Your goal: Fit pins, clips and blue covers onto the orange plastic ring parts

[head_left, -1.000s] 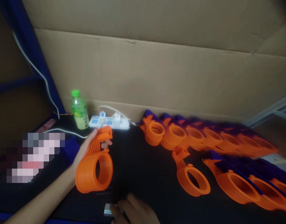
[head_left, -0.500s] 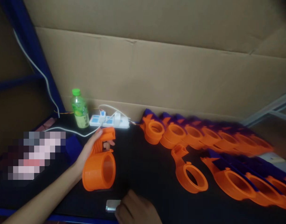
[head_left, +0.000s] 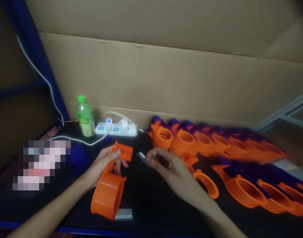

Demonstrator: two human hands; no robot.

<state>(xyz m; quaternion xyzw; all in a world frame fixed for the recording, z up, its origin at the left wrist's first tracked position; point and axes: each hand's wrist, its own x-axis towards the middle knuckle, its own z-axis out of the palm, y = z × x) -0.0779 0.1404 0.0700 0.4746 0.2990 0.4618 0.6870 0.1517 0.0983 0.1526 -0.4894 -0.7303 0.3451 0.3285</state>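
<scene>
My left hand is wrapped round the handle of an orange plastic tape dispenser, its thumb on the flat head and its ring hanging downward. Pinched between the fingertips of my right hand is a small thin metal blade, just to the right of the dispenser's head and apart from it. A stack of silvery metal strips lies on the black tabletop, partly behind the ring. Another orange dispenser without blue parts lies under my right forearm, partly hidden.
Orange dispensers with blue parts stand in a back row and a front right row. A green-capped bottle and a white power strip with cables stand by the cardboard wall. Blue pieces lie left.
My right hand has risen from the metal strips with a blade pinched in it, toward the dispenser's head. My left hand has turned the dispenser and shifted it slightly right.
</scene>
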